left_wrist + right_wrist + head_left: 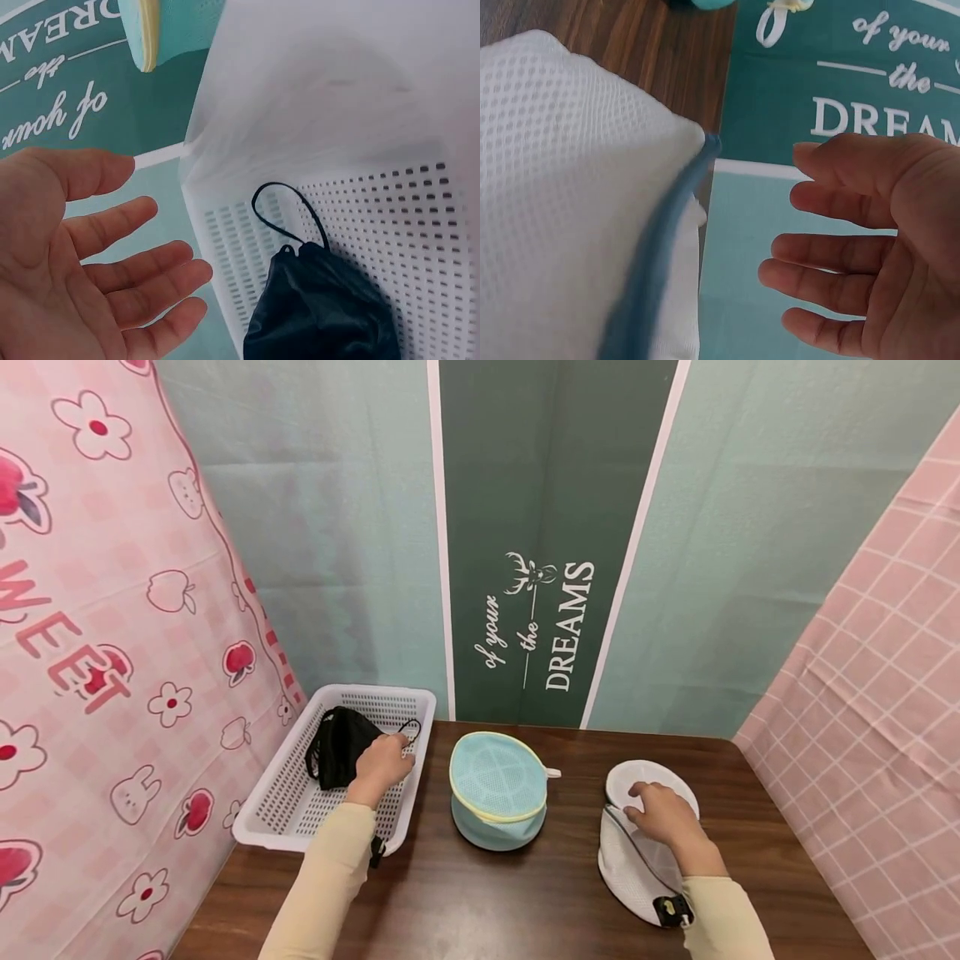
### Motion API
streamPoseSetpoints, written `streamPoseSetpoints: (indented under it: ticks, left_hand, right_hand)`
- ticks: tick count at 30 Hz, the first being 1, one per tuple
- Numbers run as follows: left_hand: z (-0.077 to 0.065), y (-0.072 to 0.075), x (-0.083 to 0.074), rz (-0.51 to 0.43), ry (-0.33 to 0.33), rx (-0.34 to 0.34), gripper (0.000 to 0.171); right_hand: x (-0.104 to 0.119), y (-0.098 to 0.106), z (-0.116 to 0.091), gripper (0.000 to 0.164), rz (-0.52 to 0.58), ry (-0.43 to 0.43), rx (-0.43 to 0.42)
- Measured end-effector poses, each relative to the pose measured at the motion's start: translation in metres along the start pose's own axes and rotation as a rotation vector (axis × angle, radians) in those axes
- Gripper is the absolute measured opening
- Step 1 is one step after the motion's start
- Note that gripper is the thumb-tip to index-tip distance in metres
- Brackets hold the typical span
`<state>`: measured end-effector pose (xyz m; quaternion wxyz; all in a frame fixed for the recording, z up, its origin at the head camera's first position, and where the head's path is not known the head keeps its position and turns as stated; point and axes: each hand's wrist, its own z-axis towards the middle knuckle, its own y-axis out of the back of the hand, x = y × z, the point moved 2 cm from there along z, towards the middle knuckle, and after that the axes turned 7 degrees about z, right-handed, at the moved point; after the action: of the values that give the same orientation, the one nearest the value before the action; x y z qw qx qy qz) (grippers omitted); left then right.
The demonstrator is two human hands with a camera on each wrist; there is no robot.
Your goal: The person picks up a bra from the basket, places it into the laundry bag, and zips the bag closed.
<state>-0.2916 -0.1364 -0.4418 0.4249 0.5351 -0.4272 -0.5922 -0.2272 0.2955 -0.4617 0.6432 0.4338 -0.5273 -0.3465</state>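
Observation:
My left hand (382, 766) hovers over the right side of a white basket (262, 827), fingers spread loosely with nothing between them. Beside it in the basket lies a black, satiny cloth item (341, 747); its thin cord loop (259, 206) stands up near the fingertips in the left wrist view. Over a white mesh laundry bag (622, 860) is my right hand (666, 818), its fingers relaxed and holding nothing. A grey-blue trim (656, 232) runs along this bag's edge, seen close up in the right wrist view.
A light-blue mesh laundry bag (498, 777) with yellow piping stands between the hands, a white tab (553, 773) at its right. Everything rests on a brown wooden table (480, 910). Pink printed cloth (172, 635) hangs at the left, pink checked cloth (885, 693) at the right, a green curtain (555, 485) behind.

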Motion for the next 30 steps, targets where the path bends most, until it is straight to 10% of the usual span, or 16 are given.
streamPoseSetpoints:
  ticks: [30]
  left_hand:
    - [0.014,0.014,0.072,-0.135,0.225,0.12,0.043]
  right_hand:
    - [-0.057,0.011,-0.022,0.037,0.054,-0.274,0.095]
